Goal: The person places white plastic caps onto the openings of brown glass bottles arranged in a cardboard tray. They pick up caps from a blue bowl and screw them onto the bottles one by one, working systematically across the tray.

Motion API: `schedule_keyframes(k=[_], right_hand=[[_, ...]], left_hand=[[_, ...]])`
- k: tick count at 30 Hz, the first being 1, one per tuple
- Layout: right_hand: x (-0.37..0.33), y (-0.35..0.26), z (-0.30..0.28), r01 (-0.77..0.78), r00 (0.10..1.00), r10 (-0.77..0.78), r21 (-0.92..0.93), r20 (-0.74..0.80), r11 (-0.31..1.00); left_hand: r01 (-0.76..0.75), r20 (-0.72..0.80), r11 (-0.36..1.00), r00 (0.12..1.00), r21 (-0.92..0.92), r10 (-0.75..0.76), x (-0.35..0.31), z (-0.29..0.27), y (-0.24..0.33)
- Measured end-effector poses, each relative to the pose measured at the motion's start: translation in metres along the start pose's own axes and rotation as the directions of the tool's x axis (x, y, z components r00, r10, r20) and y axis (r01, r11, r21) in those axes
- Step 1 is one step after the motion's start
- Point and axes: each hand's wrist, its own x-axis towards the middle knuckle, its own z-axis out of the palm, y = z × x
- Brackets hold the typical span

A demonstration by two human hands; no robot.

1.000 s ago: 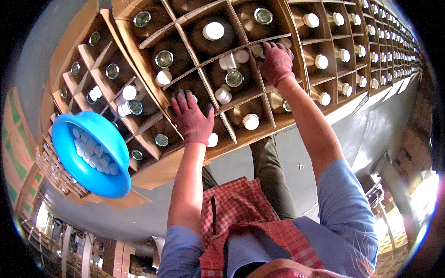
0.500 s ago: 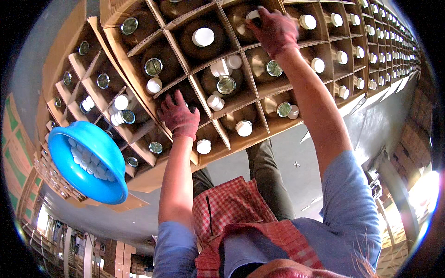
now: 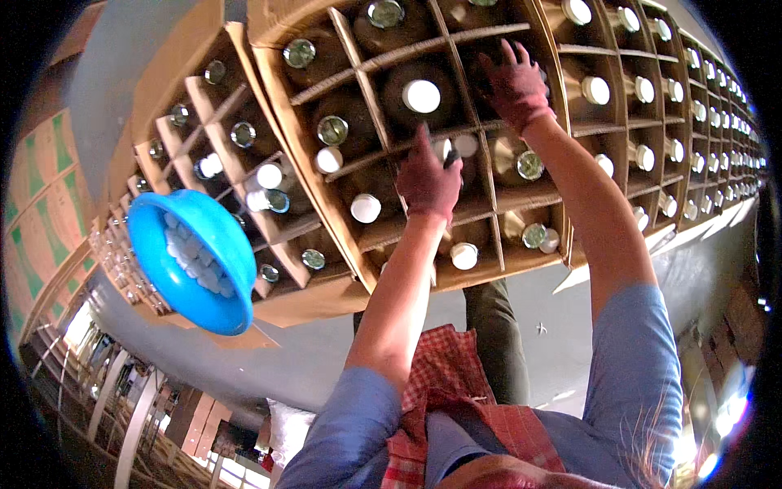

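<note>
Both hands wear dark reddish gloves above a divided cardboard box (image 3: 358, 281) of glass bottles. My left hand (image 3: 429, 183) is over a middle compartment, its index finger stretched out and thumb apart. A loose white cap (image 3: 442, 150) shows between that finger and thumb; the bottle below is hidden. Farther right, my right hand (image 3: 520, 88) reaches over another compartment with fingers spread, and it hides whatever bottle top is there. A white-capped bottle (image 3: 421, 96) stands between the hands, beyond the left. Below my right wrist is an uncapped glass bottle (image 3: 530, 165).
A blue basin (image 3: 236, 310) holding white caps rests on the left box. Uncapped bottles, such as a glass bottle (image 3: 243, 134), and loose caps fill that box. Rows of boxes with capped bottles (image 3: 595, 90) run off to the right. Grey floor (image 3: 326, 359) shows nearer me.
The view has shifted, so the boxes appear lower and farther right. My left hand has moved right from the box's left side to the middle compartment. My right hand remains over the same far compartment.
</note>
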Motion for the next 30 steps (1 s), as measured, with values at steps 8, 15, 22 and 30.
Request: schedule_keyframes(k=[8,15,22,30], right_hand=[[-0.01,-0.028,-0.053,0.198,0.969,-0.14,-0.301,0.205,0.933],[-0.009,-0.018,-0.031,0.15,0.988,-0.141,-0.179,0.062,0.972],[-0.015,-0.025,-0.047,0.177,0.984,-0.175,-0.322,0.035,0.93],[-0.051,-0.046,-0.082,0.25,0.939,-0.278,-0.154,-0.202,0.956]], left_hand=[[-0.261,-0.419,0.947,0.893,-0.189,0.163,0.092,-0.14,-0.012],[-0.085,-0.178,0.996,0.98,0.04,0.091,0.203,-0.146,-0.027],[-0.058,-0.196,0.833,0.961,0.55,0.196,0.271,-0.138,-0.04],[-0.306,-0.221,0.949,0.923,0.077,0.315,0.208,-0.156,-0.052]])
